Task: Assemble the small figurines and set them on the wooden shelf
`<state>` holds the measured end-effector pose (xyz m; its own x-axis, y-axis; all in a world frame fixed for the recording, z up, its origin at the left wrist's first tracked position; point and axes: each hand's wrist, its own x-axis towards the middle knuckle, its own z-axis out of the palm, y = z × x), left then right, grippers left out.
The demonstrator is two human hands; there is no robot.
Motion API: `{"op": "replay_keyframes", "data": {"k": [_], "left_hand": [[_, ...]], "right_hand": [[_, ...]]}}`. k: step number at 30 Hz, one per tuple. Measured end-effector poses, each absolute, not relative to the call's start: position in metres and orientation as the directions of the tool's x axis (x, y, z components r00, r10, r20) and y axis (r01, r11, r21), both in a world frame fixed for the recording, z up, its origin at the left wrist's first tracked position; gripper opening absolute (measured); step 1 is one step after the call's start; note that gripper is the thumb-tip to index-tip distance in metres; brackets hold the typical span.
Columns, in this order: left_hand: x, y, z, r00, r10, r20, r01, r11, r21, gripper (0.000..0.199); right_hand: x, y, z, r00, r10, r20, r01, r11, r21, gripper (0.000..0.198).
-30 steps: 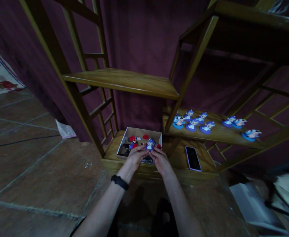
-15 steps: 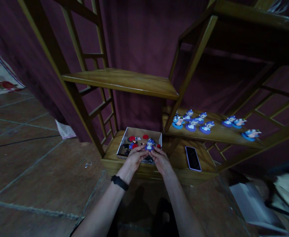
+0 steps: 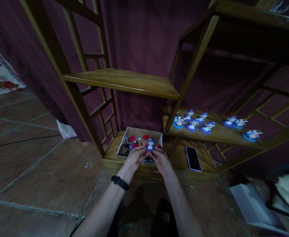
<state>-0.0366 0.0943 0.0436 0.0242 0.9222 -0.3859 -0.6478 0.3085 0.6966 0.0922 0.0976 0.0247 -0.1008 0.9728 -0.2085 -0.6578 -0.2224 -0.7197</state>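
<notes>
Between my two hands is a small purple and white figurine (image 3: 150,144) on a round purple base, held upright over the front of a cardboard box. The fingers of my left hand (image 3: 136,156) pinch it from the left; those of my right hand (image 3: 161,159) pinch it from the right. Inside the open box (image 3: 155,134) lie several more figurines, some with red or black round bases. On the shelf to the right stand several purple figurines (image 3: 192,125) like the held one, along with a few blue-based ones (image 3: 252,135).
A phone (image 3: 193,159) lies on the low wooden board right of the box. Above the box juts a wooden shelf (image 3: 122,80), and an upright post (image 3: 194,65) divides the two bays. A white box (image 3: 255,204) rests on the tiled floor at right.
The figurine has turned very slightly in my fingers. Both hands stay in nearly the same place, and the view has shifted a little.
</notes>
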Motion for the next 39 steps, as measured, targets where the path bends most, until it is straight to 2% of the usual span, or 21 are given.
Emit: {"op": "replay_keyframes", "data": {"k": [7,20,31,35,39], "left_hand": [[-0.0366,0.0933,0.0435,0.007,0.917,-0.399,-0.639,0.311,0.703,0.017],[-0.0374,0.0936,0.04,-0.033,0.9,-0.436,-0.652,0.311,0.691,0.016],[-0.036,0.0952,0.0368,-0.009,0.923,-0.385,-0.64,0.29,0.711,0.016],[-0.0342,0.0942,0.0389,0.045,0.939,-0.341,-0.625,0.293,0.724,0.02],[-0.0335,0.0934,0.0425,0.097,0.951,-0.293,-0.606,0.29,0.741,0.034]], "right_hand": [[0.0936,0.0978,0.0231,-0.113,0.967,-0.23,-0.644,-0.247,-0.724,0.014],[0.0949,0.0998,0.0183,-0.142,0.958,-0.249,-0.62,-0.282,-0.732,0.022],[0.0944,0.0996,0.0184,-0.132,0.961,-0.245,-0.651,-0.27,-0.709,0.02],[0.0948,0.0993,0.0202,-0.112,0.966,-0.235,-0.667,-0.248,-0.702,0.015],[0.0968,0.099,0.0241,-0.135,0.97,-0.202,-0.673,-0.239,-0.7,0.017]]}}
